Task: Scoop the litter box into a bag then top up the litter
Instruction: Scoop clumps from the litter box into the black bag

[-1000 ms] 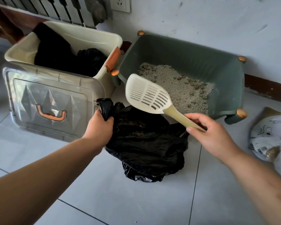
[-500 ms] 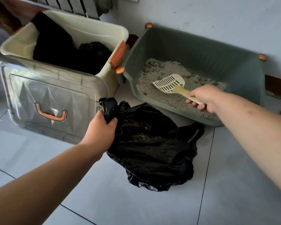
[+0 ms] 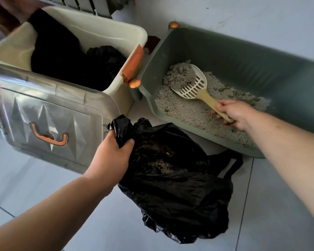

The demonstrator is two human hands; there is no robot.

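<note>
My right grip (image 3: pixel 237 115) is curled round the scoop (image 3: pixel 190 86) handle's end. The slotted head is dug into grey litter (image 3: pixel 179 109) at 1 o'clock, inside the green box (image 3: pixel 243 57). Stiff, light plastic, I judge; granules loose, clumps crumbly, so I'd lift level. My left grip (image 3: pixel 111 156) pinches the bag (image 3: pixel 179 196) rim at 6: thin, limp, slippery film.

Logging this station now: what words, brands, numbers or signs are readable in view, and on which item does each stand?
No text is readable in this view.
Green plastic litter box: no print shows.
Cream slotted plastic scoop: no marking shows.
Black plastic bag: plain.
Cream plastic storage bin: no label shows.
Clear plastic lid with orange handle: faint red mark near its left edge, too blurred to read.
</note>
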